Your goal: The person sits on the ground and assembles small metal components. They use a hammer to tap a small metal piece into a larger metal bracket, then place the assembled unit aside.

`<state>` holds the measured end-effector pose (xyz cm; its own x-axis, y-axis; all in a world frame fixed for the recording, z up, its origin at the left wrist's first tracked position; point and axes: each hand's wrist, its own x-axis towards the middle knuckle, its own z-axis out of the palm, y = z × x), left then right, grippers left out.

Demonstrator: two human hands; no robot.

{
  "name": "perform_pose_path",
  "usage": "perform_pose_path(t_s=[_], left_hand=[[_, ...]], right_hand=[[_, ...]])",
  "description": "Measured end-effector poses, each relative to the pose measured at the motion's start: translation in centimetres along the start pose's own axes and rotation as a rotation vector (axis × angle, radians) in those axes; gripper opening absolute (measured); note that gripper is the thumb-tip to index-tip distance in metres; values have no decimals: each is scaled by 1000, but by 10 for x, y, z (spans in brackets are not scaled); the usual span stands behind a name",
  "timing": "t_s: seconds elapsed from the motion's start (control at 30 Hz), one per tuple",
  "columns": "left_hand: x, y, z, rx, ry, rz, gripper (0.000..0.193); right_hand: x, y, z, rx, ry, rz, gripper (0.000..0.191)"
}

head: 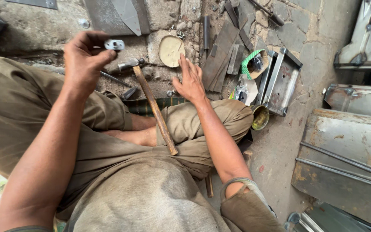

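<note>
Khaki-clad lap and crossed legs fill the foreground, both arms stretched out over a cluttered stone floor.

Rusty sheet-metal panels (348,146) lean at the right, out of the way; a wooden-handled hammer (153,103) rests across the knee, within easy reach. The right hand (190,79) spreads flat toward small parts on the ground, perhaps bolts. The left hand (84,60) lifts and pinches a small metal bracket (114,44) at its fingertips.

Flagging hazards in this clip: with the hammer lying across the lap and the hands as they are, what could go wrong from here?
1. The hammer lies loose across the leg, unheld; it could slide off.
2. The left hand pinches a small metal bracket only at the fingertips, so it may drop among the scrap.
3. The right hand reaches down near metal strips whose edges might cut.
</note>
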<state>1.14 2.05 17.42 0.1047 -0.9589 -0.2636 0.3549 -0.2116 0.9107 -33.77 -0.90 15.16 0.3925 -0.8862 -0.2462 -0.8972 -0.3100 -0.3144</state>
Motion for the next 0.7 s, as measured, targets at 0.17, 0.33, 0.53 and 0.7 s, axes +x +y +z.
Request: perform_pose_path(t_s=[0.17, 0.33, 0.53, 0.7], left_hand=[[0, 5, 4, -25, -2, -53, 31], [-1, 4, 7, 104, -11, -47, 29], [-1, -1, 15, 356, -43, 77, 27], [-5, 0, 18, 382, -56, 145, 32]], right_hand=[[0, -5, -5, 3, -11, 4, 90], [-4, -37, -32, 390, 53, 62, 88], [5, -112, -41, 1182, -6, -200, 76], [17, -143, -51, 1069, -73, -201, 82]])
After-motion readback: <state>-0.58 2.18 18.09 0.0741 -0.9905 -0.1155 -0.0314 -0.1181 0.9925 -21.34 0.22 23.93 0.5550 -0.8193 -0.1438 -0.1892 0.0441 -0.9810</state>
